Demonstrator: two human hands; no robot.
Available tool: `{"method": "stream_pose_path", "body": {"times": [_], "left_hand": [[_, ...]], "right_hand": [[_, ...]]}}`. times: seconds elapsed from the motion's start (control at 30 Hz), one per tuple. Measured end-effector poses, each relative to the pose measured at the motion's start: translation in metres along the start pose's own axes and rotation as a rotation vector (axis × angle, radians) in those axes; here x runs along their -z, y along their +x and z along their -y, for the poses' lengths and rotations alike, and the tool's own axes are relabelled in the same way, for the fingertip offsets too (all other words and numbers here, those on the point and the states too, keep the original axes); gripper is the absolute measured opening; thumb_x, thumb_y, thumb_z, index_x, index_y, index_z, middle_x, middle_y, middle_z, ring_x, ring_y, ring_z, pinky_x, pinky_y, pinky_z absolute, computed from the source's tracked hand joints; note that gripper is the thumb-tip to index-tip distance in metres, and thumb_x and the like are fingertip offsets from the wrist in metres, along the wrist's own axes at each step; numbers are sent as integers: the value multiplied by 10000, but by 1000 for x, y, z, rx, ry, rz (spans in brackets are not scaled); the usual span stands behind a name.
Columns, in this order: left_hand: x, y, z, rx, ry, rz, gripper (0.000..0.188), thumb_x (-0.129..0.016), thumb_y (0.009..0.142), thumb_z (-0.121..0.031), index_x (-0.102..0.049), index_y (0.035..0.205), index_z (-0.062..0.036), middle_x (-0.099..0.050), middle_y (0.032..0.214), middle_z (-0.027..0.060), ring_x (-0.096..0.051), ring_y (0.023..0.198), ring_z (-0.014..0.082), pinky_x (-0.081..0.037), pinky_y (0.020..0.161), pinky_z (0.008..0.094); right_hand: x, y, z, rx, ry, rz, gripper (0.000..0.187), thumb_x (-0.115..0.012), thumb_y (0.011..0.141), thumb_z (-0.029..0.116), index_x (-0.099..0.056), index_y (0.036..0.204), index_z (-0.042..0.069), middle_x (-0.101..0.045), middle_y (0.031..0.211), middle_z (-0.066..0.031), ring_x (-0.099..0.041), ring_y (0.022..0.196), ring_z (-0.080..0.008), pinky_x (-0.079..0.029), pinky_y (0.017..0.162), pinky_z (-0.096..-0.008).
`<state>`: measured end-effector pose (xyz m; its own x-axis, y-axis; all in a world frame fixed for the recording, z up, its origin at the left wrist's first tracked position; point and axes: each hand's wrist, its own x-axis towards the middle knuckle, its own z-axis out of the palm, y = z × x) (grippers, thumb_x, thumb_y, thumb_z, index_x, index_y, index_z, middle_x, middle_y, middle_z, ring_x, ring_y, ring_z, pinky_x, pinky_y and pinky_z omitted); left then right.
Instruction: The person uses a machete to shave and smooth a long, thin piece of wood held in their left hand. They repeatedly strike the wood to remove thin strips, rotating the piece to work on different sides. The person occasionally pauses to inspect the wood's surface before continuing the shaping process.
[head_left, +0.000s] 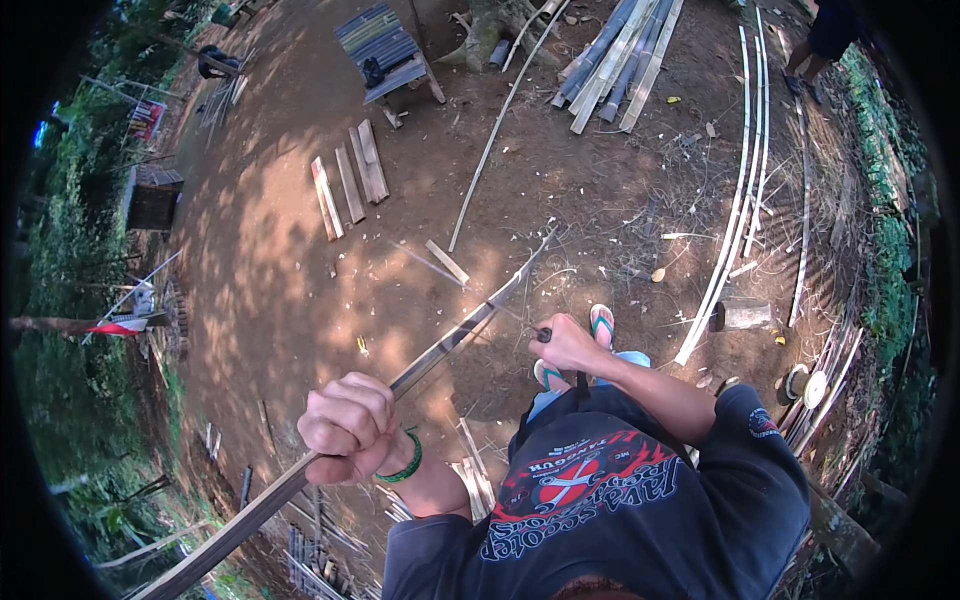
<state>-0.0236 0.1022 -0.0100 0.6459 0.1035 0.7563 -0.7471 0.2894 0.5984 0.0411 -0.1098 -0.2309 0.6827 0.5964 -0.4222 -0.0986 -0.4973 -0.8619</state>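
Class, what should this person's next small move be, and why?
Perhaps slide the tool along the long strip, away from the left hand: the right hand grips the tool, whose thin blade appears to cross the strip that the left hand clasps.

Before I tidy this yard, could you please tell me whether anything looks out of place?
Mildly: one short, pale wooden strip lies on the brown dirt ground, right of the flat brown wooden slats, angled off from their near-parallel row.

There are two hands [350, 425], one knife [544, 335], one bracelet [405, 460] and two teal-strapped sandals [602, 322].
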Motion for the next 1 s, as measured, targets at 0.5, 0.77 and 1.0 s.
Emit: {"method": "stream_pose_path", "body": {"times": [0.5, 0.77, 1.0], "left_hand": [[-12, 35, 22, 57, -4, -32, 571, -552, 1007, -406, -331, 556, -134, -337, 390, -37, -281, 301, 54, -226, 295, 206], [-24, 36, 23, 0, 67, -115, 565, -546, 1014, -374, -328, 552, -130, -354, 389, -26, -317, 296, 54, -244, 303, 204], [-16, 39, 33, -13, 81, -158, 544, -569, 995, -353, -326, 550, -157, -354, 391, -60, -308, 304, 11, -243, 330, 159]], "right_hand": [[50, 63, -84, -312, -50, 174, 291, -604, 807, 213, -638, 741, -69, -633, 634, -209, -654, 621, -264, -487, 610, -442], [51, 68, -71, 6, -22, 251, 270, -632, 756, 233, -649, 741, -36, -619, 652, -252, -652, 640, -388, -480, 647, -488], [84, 102, -96, -173, -131, 257, 276, -639, 761, 236, -678, 790, -35, -642, 674, -251, -667, 665, -377, -503, 665, -467]]}}
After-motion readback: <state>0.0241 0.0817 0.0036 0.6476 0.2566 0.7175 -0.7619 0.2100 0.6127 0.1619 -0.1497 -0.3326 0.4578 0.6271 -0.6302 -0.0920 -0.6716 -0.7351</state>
